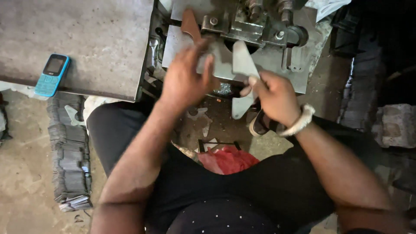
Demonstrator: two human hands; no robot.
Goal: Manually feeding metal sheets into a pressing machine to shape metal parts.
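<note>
With my right hand (pixel 275 97) pinching a metal blank (pixel 242 71) and my left hand (pixel 186 80) spread over the press (pixel 242 21) bed, feeding is in hand (next: seat it squarely).

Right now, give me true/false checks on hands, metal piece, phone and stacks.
1. The right hand holds a flat grey metal piece. True.
2. The left hand holds the blue phone. False: the phone lies alone on the grey metal table, and the left hand reaches toward the press machine.
3. A stack of flat metal blanks sits on the floor by the person's left side. True.
4. The red cloth lies on the table. False: it lies low between the person's legs, under the machine.
5. The right wrist is bare. False: it wears a pale bangle.
</note>
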